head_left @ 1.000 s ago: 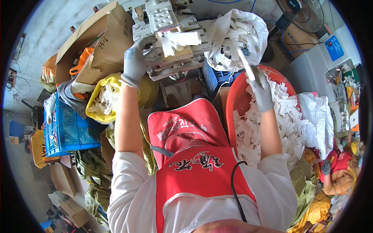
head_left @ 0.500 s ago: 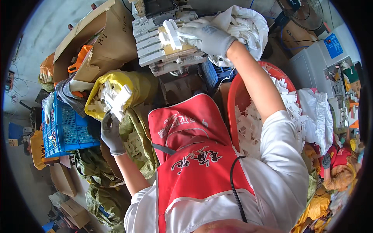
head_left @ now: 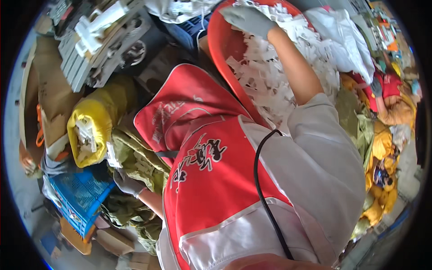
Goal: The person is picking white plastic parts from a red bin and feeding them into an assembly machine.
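At the left, my gloved left hand (head_left: pixel 128 182) is closed on the lower end of a white plastic part (head_left: pixel 112 155), beside the mouth of a yellow sack (head_left: pixel 76 155) holding similar parts. My gloved right hand (head_left: pixel 248 20) is over the far side of a red tub (head_left: pixel 220 51), fingers stretched out toward its rim, nothing visible in them. Loose white plastic pieces (head_left: pixel 265 76) fill much of the tub. On the slatted metal machine bed (head_left: pixel 72 67) at the far left lies a larger white plastic part (head_left: pixel 96 29).
A cardboard box (head_left: pixel 54 90) and a blue plastic crate (head_left: pixel 83 193) stand at the left. Green sacks (head_left: pixel 130 144) lie beside my left arm. A white bag (head_left: pixel 344 38) is right of the tub. Another person in red (head_left: pixel 390 87) is at the far right.
My view has turned to the right. My right hand has left the white part on the machine and moved over the red tub. The left hand has drawn its part away from the yellow sack's mouth.
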Demonstrator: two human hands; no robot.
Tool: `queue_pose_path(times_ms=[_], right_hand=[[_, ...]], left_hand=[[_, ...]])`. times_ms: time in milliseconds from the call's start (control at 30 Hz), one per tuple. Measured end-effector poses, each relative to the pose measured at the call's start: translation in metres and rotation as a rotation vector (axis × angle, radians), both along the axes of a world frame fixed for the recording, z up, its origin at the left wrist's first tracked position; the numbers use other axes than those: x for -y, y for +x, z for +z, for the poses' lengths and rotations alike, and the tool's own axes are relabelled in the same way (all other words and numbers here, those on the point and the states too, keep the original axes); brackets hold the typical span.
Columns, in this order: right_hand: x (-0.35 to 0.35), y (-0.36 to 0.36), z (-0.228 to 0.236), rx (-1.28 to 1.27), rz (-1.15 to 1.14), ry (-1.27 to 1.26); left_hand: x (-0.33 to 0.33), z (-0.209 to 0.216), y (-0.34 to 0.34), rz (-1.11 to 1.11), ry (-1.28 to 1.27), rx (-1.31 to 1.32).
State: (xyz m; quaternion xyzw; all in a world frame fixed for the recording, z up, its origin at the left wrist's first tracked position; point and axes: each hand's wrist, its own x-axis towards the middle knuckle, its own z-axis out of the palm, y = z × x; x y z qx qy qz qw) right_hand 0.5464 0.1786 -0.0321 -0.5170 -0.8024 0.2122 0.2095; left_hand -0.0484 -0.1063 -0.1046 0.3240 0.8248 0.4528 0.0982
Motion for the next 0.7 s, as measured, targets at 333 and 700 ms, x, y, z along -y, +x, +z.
queue_pose_path(times_ms=[333, 700], right_hand=[[0.124, 0.055, -0.155, 0.798, -0.251, -0.597], [0.052, 0.060, -0.115, 0.138, -0.566, -0.345]], left_hand=[[-0.018, -0.024, -0.007, -0.184, -0.101, -0.027], [-0.046, -0.010, 0.023, -0.234, -0.069, 0.095]])
